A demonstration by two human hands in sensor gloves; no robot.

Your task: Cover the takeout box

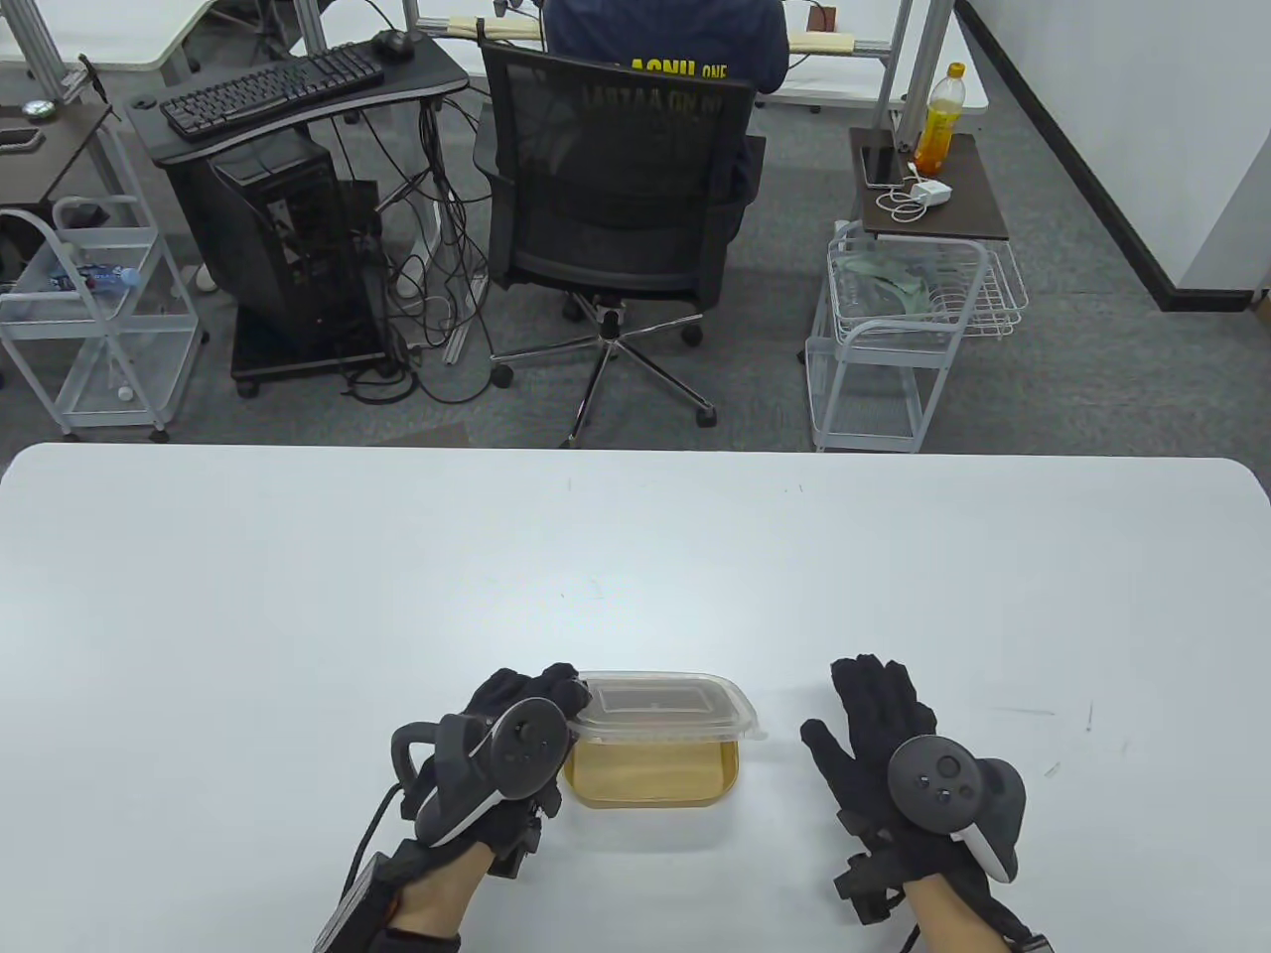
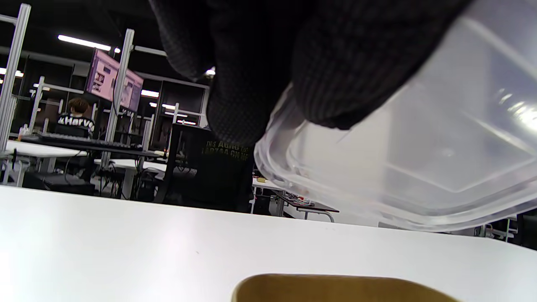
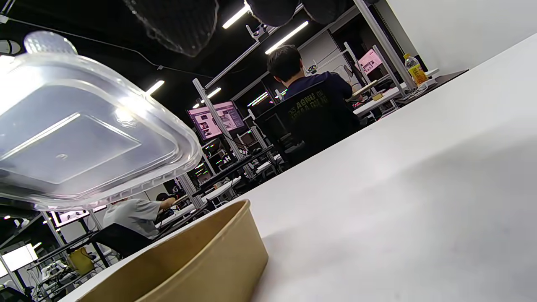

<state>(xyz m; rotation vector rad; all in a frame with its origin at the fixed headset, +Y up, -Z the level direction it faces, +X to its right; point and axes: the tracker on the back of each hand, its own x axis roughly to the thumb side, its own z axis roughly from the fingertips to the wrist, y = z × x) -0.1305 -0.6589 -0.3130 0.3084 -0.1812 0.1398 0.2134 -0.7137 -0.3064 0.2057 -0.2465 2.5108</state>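
Observation:
A brown paper takeout box stands open on the white table near the front edge. My left hand holds a clear plastic lid by its left edge, above the box's far part and apart from it. In the left wrist view my fingers grip the lid over the box rim. The right wrist view shows the lid raised over the box. My right hand lies open and empty on the table, right of the box.
Beyond the table's far edge are an office chair with a seated person, a computer desk and two white wire carts. The table holds only the box and my hands.

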